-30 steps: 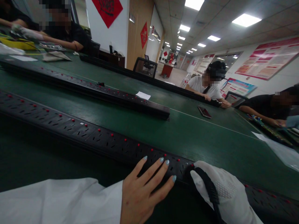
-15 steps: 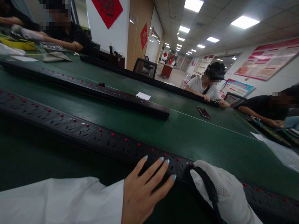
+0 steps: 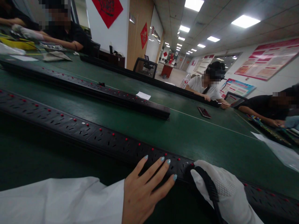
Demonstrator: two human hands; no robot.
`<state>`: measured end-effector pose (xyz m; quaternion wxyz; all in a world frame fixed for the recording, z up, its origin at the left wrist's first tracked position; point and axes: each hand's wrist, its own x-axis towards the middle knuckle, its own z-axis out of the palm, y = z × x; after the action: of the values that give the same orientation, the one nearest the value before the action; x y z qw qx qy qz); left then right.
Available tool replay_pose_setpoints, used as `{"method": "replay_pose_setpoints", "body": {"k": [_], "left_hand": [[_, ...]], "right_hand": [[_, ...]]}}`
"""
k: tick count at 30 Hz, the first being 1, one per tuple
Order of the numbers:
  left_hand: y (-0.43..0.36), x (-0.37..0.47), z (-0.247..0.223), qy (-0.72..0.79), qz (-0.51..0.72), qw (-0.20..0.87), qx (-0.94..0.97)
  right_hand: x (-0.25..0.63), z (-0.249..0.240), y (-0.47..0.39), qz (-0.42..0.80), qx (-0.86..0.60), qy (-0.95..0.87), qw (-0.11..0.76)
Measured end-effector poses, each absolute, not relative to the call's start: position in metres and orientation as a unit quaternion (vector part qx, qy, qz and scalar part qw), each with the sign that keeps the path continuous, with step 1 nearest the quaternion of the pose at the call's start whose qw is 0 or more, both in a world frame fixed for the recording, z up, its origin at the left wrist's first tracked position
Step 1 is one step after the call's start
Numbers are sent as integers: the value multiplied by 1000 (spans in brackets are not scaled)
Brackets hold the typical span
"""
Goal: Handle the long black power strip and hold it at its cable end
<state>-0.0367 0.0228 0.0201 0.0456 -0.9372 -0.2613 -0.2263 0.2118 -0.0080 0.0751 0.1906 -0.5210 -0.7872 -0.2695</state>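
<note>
A long black socket strip point(image 3: 100, 140) with red round parts along its far edge runs across the green table, from the left edge to the lower right. My bare left hand point(image 3: 149, 186) rests on it with fingers spread, fingertips on its top. To the right, my right hand point(image 3: 221, 189) wears a white glove and is closed on a black plug with a thick cable point(image 3: 213, 193). The plug's front end is against the strip's top beside a red part; its face is hidden.
Behind lies a second black strip point(image 3: 93, 88), and a third point(image 3: 140, 77) runs along the table's far side. A phone point(image 3: 204, 112), white paper point(image 3: 143, 95) and a plastic sheet point(image 3: 277, 152) lie on the green table point(image 3: 187, 133). Several people sit around it.
</note>
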Motion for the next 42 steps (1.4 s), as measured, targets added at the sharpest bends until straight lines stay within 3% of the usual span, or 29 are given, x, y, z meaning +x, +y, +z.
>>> {"method": "replay_pose_setpoints", "body": {"k": [42], "left_hand": [[23,-38,22,-269,-214,49,-938]], "right_hand": [[209,77,-9,-263,-526,-785,194]]}}
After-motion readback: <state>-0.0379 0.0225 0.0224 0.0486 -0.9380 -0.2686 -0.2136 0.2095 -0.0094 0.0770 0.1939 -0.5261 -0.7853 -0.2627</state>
